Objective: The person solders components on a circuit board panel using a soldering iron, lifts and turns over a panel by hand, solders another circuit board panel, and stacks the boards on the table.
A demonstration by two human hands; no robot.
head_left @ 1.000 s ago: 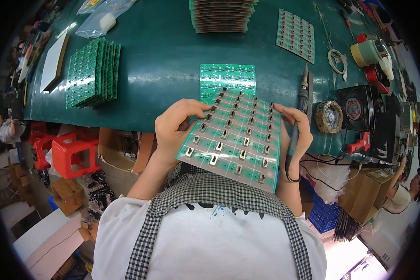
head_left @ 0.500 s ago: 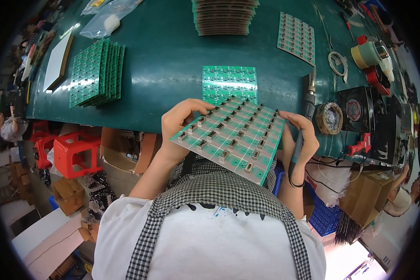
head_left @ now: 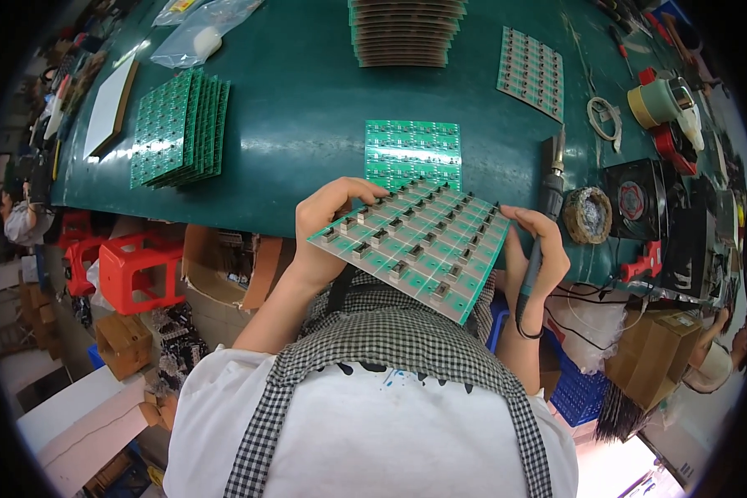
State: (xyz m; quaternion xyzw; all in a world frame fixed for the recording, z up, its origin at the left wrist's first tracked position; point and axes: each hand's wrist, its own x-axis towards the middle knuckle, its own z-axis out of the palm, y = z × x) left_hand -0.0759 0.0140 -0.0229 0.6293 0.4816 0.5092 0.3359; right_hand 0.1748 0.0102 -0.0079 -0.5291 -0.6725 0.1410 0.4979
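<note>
A panel of circuit boards (head_left: 427, 241), with rows of small dark metal-cased connectors on its upper face, is held tilted in front of my apron. My left hand (head_left: 328, 220) grips its left edge, thumb and fingers closed on it. At the right edge, the fingertips of my right hand (head_left: 544, 249) pinch the same panel. That hand also holds a soldering iron (head_left: 551, 187), its tip pointing up and away from me, its cable dropping by the wrist. Just beyond, a green circuit board panel (head_left: 413, 149) lies flat on the table, its near edge partly hidden.
Stacked green panels (head_left: 178, 129) stand at left beside a white slab (head_left: 110, 108). A stack of panels (head_left: 407, 37) is at the far middle, a connector-fitted panel (head_left: 531, 73) far right. Right: solder roll (head_left: 651, 104), round tip-cleaner pot (head_left: 588, 216), black fan (head_left: 635, 197).
The view has shifted slightly, so the table things appear a little to the right. The panel in my hands has tilted slightly; both hands keep their grip.
</note>
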